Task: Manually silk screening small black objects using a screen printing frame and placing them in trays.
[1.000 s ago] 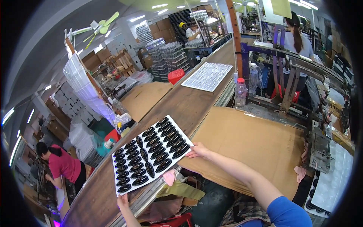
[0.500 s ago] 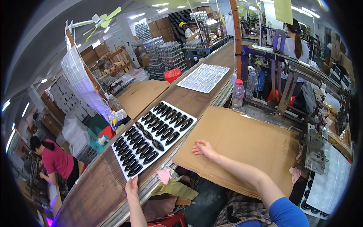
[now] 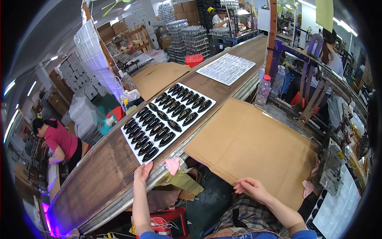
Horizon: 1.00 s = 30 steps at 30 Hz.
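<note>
On the brown conveyor belt lies a white tray point(image 3: 144, 158) holding rows of glossy black oval pieces point(image 3: 167, 137). My left hand point(image 3: 142, 173) is at the tray's near corner, its fingers stretched out and touching or almost touching it. Over the near edge of a large brown cardboard sheet point(image 3: 254, 135) is my right hand point(image 3: 251, 189). Its fingers are loosely bent with gaps between them, and nothing shows in them; whether they touch the cardboard I cannot tell.
Farther up the belt lies a silvery-white sheet point(image 3: 227, 68). A clear bottle with a red cap point(image 3: 263, 89) stands beyond the cardboard, near a purple-framed machine point(image 3: 308, 63). A pink cloth point(image 3: 172, 165) hangs on the belt's metal edge. Co-workers sit or stand at left, back and right.
My right hand has come back from over the middle of the cardboard to its near edge. My left hand stays by the tray corner. The view has shifted.
</note>
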### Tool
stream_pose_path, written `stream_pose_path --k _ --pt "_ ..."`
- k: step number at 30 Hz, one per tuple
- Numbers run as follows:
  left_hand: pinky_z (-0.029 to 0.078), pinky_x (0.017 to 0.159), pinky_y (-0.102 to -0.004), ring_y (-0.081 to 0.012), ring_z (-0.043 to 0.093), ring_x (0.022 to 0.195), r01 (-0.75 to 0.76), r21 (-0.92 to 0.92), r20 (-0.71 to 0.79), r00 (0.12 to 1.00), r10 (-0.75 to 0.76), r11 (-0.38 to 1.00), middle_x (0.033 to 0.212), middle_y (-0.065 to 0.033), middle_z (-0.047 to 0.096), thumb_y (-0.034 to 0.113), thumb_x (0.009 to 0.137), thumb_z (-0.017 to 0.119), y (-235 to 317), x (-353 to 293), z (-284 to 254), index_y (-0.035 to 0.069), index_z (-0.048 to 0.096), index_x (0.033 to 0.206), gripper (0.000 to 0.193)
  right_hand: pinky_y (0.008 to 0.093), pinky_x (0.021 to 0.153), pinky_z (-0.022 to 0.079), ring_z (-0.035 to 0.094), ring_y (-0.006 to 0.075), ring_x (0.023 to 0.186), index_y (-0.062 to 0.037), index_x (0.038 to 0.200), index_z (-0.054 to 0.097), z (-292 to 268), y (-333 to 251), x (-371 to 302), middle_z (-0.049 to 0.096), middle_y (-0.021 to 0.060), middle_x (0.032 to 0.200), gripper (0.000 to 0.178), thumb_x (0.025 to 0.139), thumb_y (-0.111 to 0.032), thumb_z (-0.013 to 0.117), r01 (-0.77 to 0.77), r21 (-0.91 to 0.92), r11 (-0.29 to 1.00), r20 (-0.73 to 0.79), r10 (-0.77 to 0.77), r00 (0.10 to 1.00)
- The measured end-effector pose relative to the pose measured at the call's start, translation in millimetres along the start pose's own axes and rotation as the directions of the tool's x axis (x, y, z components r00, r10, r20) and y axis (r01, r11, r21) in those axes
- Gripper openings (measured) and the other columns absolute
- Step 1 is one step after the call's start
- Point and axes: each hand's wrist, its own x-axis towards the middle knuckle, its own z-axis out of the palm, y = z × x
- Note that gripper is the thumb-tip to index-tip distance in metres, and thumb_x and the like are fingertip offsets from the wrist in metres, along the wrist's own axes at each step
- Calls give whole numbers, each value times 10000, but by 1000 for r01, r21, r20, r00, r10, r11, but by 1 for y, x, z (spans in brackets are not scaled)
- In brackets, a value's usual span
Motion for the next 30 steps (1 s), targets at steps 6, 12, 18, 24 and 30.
stream_pose_path --k 6,12,18,24,30 --pt "475 855 -479 -435 507 1008 -119 148 -110 985 136 982 1089 -342 449 -5 874 285 -3 5 -3 -132 284 1075 238 257 749 466 587 165 846 40 1102 489 -17 3 -53 596 118 956 275 931 -152 390 52 -34 998 -161 -57 985" --pt "507 797 -476 -431 544 944 -179 212 -155 965 214 961 1028 -313 481 -22 846 294 6 19 -30 -123 316 1026 207 262 755 466 580 162 849 45 1099 487 -23 -1 -102 593 128 969 263 927 -133 398 119 -71 990 -210 -131 969" --pt "488 478 -239 -198 600 689 -176 189 -202 956 214 966 793 -124 571 145 899 400 2 23 -44 -14 450 896 167 265 761 469 579 165 846 50 1080 490 -28 7 -170 591 138 970 248 925 -122 401 130 -66 989 -318 -145 937" --pt "218 313 -181 -59 282 355 -88 491 325 941 -89 867 510 26 388 301 896 468 -142 -122 137 117 428 687 280 272 713 486 602 191 796 50 1067 494 -35 44 -266 597 154 946 275 925 -169 408 69 146 987 -578 28 816" --pt "305 373 -210 -85 379 370 -347 727 652 622 -434 593 463 8 407 346 903 452 -300 -247 267 102 425 574 410 266 552 494 602 192 647 68 1082 474 -41 78 -360 618 158 803 573 915 -453 302 426 407 808 -850 164 501"
